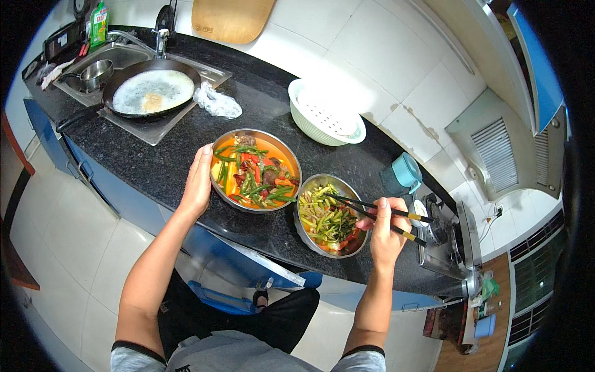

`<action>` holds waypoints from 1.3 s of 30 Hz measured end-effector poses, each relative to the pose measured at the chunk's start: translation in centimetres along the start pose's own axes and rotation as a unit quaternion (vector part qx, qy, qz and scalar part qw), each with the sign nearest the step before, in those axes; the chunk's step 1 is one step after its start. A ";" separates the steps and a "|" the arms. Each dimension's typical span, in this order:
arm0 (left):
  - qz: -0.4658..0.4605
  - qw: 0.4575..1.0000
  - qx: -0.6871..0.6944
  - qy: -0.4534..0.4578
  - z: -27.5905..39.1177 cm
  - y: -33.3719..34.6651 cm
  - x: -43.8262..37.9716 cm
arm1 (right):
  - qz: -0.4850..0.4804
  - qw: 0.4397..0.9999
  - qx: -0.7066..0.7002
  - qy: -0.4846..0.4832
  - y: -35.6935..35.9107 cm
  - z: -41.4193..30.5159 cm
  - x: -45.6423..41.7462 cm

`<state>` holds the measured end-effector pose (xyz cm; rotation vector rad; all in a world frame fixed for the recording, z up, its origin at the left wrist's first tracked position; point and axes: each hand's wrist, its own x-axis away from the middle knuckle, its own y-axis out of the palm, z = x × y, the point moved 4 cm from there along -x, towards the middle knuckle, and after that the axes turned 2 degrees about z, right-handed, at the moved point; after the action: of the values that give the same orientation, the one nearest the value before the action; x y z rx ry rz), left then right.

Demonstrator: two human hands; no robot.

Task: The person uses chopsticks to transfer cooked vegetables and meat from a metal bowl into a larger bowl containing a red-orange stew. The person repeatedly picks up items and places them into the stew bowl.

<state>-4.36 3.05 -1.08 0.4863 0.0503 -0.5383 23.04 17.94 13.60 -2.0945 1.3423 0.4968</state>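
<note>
My left hand (199, 182) rests its fingers along the left rim of a steel bowl (297, 163). Green and red peppers (257, 174) sit in orange broth inside it, among dark pieces. In my right hand (386, 228) is a pair of black chopsticks (367, 208) with gold bands. Their tips reach into a second steel bowl (304, 230), over chopped green stalks (320, 209) with some red pieces. The two bowls stand side by side at the counter's front; whether the chopstick tips grip any food is too small to tell.
Behind the bowls stands a pale green colander (309, 125) with a white perforated insert. A frying pan (197, 74) with whitish liquid sits over the sink (158, 132), beside a crumpled plastic bag (217, 101). To the right are a teal lidded container (406, 168) and a gas stove (437, 260).
</note>
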 end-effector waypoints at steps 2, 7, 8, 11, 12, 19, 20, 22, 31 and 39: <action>-0.006 1.000 0.011 0.004 0.1 0.0 0.0 | 0.015 1.000 0.006 -0.011 -0.4 -0.6 0.2; 0.001 1.000 0.004 0.006 -0.2 -0.2 -0.1 | 0.058 0.997 0.014 -0.059 -1.3 -2.9 0.5; -0.002 1.000 0.005 0.004 -0.2 -0.2 -0.1 | 0.062 0.995 -0.004 -0.073 -1.1 -3.8 0.5; -0.005 1.000 0.010 0.005 0.0 -0.2 -0.1 | 0.035 0.990 -0.084 -0.104 0.1 -5.7 0.2; -0.005 1.000 0.011 0.007 0.0 -0.2 -0.1 | 0.012 0.988 -0.107 -0.109 1.2 -6.5 0.1; 0.014 1.000 -0.001 0.001 0.0 -0.3 0.0 | -0.130 0.983 -0.129 -0.009 3.8 -5.4 -0.3; 0.013 1.000 0.000 0.005 0.1 -0.2 0.0 | -0.103 0.985 -0.138 -0.020 2.8 -5.2 -0.4; 0.008 1.000 0.002 0.008 -0.2 -0.2 -0.1 | -0.051 0.989 -0.135 -0.031 0.9 -4.6 -0.7; 0.001 1.000 -0.002 0.010 -0.2 -0.1 -0.1 | 0.041 0.999 -0.014 0.014 -1.5 -0.8 -1.1; -0.010 1.000 0.016 0.002 0.5 0.2 0.1 | -0.017 0.999 -0.023 0.020 0.5 0.4 -0.6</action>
<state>-4.20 2.90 -0.64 0.5194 0.0511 -0.5592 22.29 18.43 13.55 -2.1713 1.3268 0.4791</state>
